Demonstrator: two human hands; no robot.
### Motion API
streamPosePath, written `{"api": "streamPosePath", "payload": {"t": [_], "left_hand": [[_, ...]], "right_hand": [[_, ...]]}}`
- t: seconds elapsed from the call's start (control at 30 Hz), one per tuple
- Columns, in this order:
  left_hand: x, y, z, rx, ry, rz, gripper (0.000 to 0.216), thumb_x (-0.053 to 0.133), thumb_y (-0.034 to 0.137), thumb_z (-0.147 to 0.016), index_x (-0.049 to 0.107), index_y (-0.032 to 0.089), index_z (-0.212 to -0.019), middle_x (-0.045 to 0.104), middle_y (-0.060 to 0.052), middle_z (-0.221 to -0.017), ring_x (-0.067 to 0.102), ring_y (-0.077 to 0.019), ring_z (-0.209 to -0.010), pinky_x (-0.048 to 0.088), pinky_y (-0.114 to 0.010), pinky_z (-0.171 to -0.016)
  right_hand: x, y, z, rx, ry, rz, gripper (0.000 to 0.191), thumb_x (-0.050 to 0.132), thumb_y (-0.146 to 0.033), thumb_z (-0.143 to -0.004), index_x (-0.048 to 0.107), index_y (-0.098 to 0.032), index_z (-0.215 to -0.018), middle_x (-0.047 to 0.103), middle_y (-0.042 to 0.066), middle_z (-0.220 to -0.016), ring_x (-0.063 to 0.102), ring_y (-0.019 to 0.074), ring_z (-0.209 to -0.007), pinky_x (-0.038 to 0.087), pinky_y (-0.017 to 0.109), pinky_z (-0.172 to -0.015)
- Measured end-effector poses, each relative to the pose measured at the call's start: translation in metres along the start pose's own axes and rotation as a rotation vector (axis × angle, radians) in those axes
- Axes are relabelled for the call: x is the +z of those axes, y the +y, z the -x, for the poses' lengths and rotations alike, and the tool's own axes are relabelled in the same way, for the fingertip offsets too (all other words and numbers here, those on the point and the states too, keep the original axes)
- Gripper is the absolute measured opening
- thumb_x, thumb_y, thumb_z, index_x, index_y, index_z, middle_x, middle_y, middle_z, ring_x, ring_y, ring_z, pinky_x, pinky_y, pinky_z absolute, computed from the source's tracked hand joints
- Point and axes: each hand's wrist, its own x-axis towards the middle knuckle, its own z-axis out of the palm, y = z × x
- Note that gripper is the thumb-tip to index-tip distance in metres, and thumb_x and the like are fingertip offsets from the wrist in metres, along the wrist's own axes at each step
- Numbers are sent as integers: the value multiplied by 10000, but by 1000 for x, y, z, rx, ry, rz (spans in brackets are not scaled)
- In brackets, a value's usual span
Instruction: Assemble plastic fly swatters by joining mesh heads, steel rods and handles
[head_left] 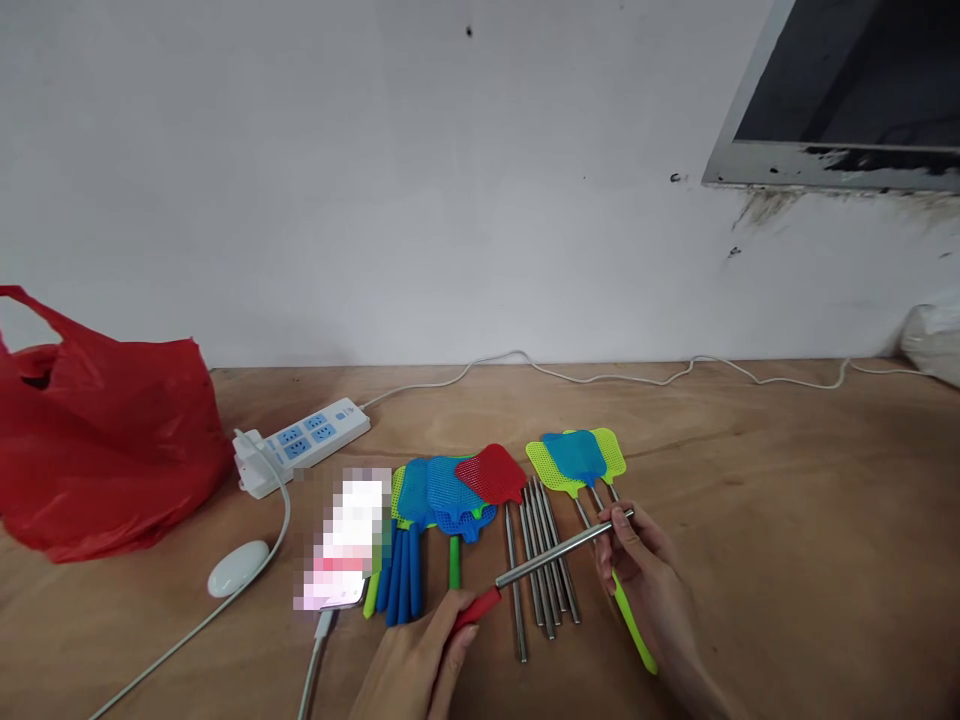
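My left hand (420,660) pinches the red grip of a metal telescopic rod (555,555) low in the middle. My right hand (645,575) holds the rod's far tip between its fingers. The rod hangs slanted just above a row of several bare metal rods (540,570) lying on the wooden table (787,520). A red swatter head (493,473) lies behind them. To the left is a pile of blue and green swatter heads (439,495) with blue handles (401,580). Under my right hand lie assembled swatters (577,460), one with a green handle (634,630).
A red plastic bag (97,440) sits at the far left. A white power strip (304,440) with its cable, a white oval device (238,568) and a blurred phone (345,545) lie left of the swatters. A white cord runs along the wall; a white bag (934,340) is at right.
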Motion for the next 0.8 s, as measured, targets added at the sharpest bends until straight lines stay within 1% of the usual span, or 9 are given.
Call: {"api": "streamPosePath", "payload": {"t": [0.07, 0.13, 0.33, 0.4, 0.47, 0.53, 0.6, 0.7, 0.8], "left_hand": [[-1, -1, -2, 16, -11, 5, 292, 254, 378, -1078, 520, 285, -1156, 771, 23, -795, 729, -191, -576, 524, -228, -503], [0, -3, -2, 18, -15, 1, 281, 252, 371, -1080, 503, 288, -1175, 776, 20, -832, 734, -195, -589, 521, -234, -498], [5, -4, 3, -31, -28, -7, 291, 237, 358, -1084, 501, 282, -1180, 776, -4, -886, 752, -203, -675, 531, -234, -559], [6, -4, 3, -28, -50, -2, 293, 238, 364, -1084, 501, 282, -1186, 776, -6, -905, 753, -203, -695, 534, -237, -572], [8, -3, 3, 2, -95, 22, 296, 236, 370, -1084, 501, 285, -1184, 774, 3, -900, 752, -203, -695, 530, -240, -560], [11, -2, 2, 12, -130, 34, 304, 230, 379, -1085, 501, 284, -1184, 770, 12, -861, 746, -205, -668, 524, -247, -547], [15, -1, 2, -3, -124, 36, 323, 219, 393, -1086, 508, 278, -1173, 768, 11, -834, 738, -207, -641, 521, -251, -547], [19, -1, 5, -20, -94, 64, 340, 216, 404, -1086, 529, 279, -1128, 778, 2, -864, 746, -197, -663, 526, -238, -567], [19, 0, 9, -52, -83, 76, 323, 242, 405, -1082, 540, 286, -1118, 785, 4, -890, 760, -196, -716, 538, -233, -591]], "right_hand": [[1, 0, 1, 1, 5, -1, 364, 833, -520, -694, 660, -206, -754, 554, -31, -529, 484, 100, -436, 369, 191, -364], [2, 0, 2, 0, 16, -3, 364, 840, -521, -683, 662, -211, -751, 551, -33, -524, 478, 99, -434, 369, 189, -360], [-3, 1, 5, -54, -14, 14, 339, 803, -519, -738, 658, -215, -771, 556, -32, -539, 487, 97, -461, 389, 181, -386], [-3, 2, 4, -49, -31, 23, 337, 801, -512, -744, 653, -212, -778, 555, -35, -538, 490, 94, -455, 382, 179, -385], [1, 3, 5, -5, -83, 47, 351, 794, -521, -748, 644, -204, -775, 548, -41, -528, 483, 89, -429, 364, 177, -369], [9, 7, 8, 53, -165, 77, 373, 774, -543, -761, 635, -197, -777, 539, -47, -517, 473, 86, -402, 349, 175, -350], [18, 12, 15, 75, -229, 101, 379, 738, -557, -792, 623, -196, -796, 537, -51, -516, 474, 87, -390, 350, 175, -344], [29, 18, 23, 70, -248, 134, 402, 721, -576, -798, 613, -189, -793, 529, -56, -508, 472, 89, -388, 361, 179, -348], [29, 18, 20, 112, -317, 198, 433, 700, -604, -798, 640, -175, -823, 540, -43, -524, 494, 103, -415, 381, 192, -368]]}}
